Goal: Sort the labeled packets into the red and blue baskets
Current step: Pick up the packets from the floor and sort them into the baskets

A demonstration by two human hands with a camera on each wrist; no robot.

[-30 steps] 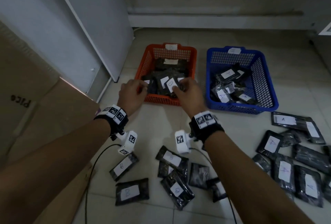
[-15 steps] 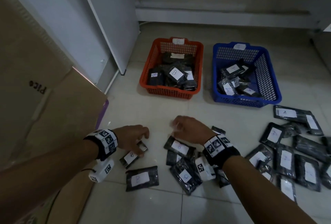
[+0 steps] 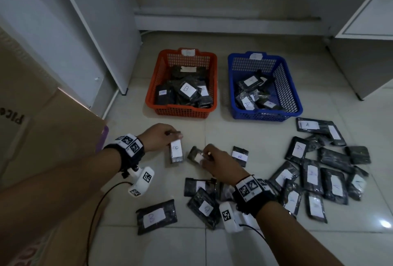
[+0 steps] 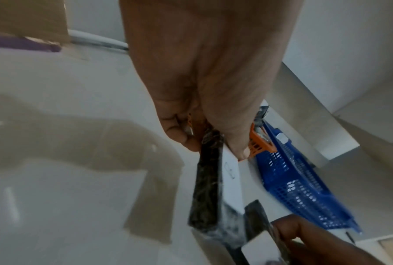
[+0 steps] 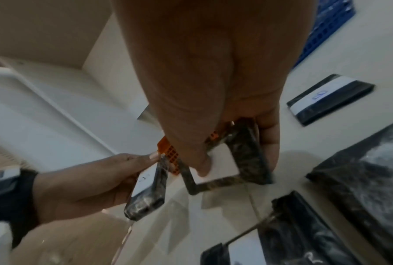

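My left hand (image 3: 168,136) pinches a dark packet (image 3: 176,151) with a white B label, lifted above the floor tiles; the left wrist view shows thumb and fingers on the packet's (image 4: 210,179) top edge. My right hand (image 3: 209,158) grips a second dark packet (image 3: 195,156) by its label; its thumb lies on the packet's (image 5: 222,168) white label. The red basket (image 3: 182,110) holds B packets and stands ahead of my hands. The blue basket (image 3: 265,113) with A packets is to its right.
Loose B packets (image 3: 156,216) lie on the tiles near me, and one (image 3: 239,155) just right of my right hand. A heap of A packets (image 3: 319,174) covers the floor at right. Cardboard (image 3: 42,138) leans at left; white cabinets stand behind and at right.
Both hands came back from the red basket to the floor, closed on one packet each and have lifted them; the view has tilted and pulled back.
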